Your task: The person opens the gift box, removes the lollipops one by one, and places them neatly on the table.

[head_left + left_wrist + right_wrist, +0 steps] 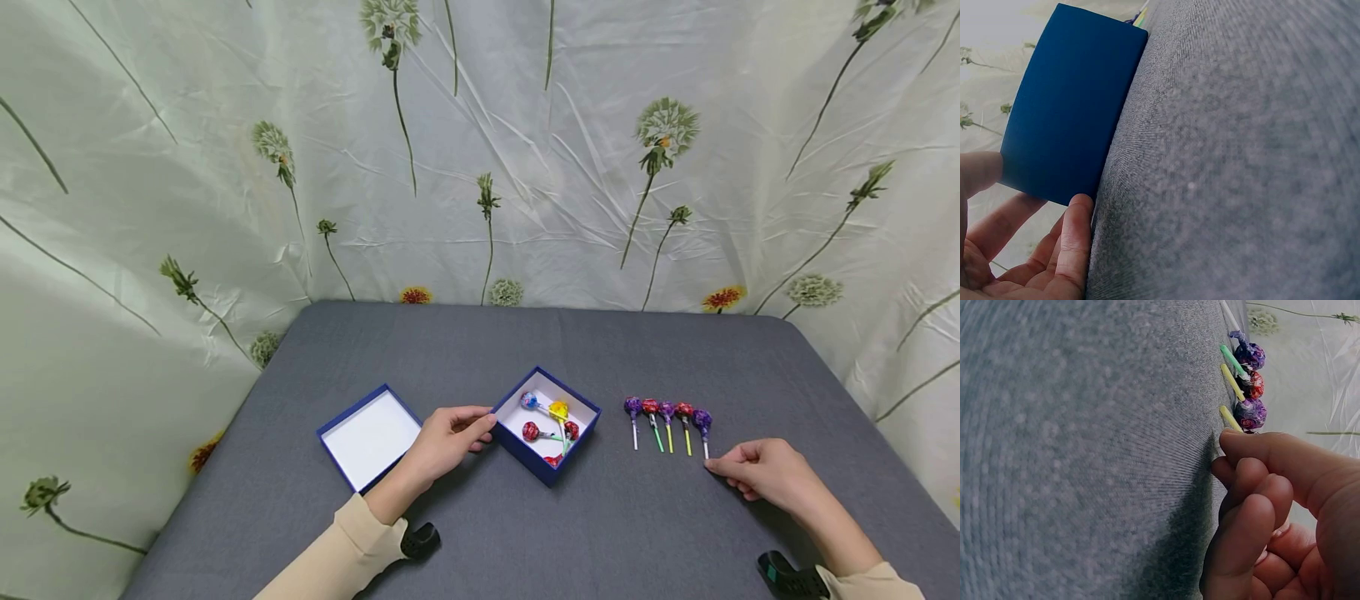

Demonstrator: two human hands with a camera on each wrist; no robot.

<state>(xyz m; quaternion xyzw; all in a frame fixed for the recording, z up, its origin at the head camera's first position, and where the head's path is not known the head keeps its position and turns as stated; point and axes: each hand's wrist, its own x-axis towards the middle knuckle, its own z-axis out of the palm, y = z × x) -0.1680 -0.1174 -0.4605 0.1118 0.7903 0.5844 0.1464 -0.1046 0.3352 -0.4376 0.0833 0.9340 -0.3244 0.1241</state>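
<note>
A blue box (525, 454) with a white inside stands at the middle of the table, with several wrapped lollipops in it, among them a yellow one (558, 409) and a blue one (529, 400). My left hand (442, 442) grips its left corner, thumb at the rim and fingertips low against the wall (1072, 106) in the left wrist view. Further right, several lollipops lie in a row, purple and red heads pointing away. With thumb and forefinger, my right hand (768, 479) pinches the white stick of the rightmost purple lollipop (702, 419); in the right wrist view the hand hides that lollipop.
The box's lid (371, 437) lies white inside up on the left, partly behind my left forearm. Grey cloth covers the table (600, 533). A flower-printed curtain (525, 167) hangs along the back and sides. Each wrist wears a black device (422, 542).
</note>
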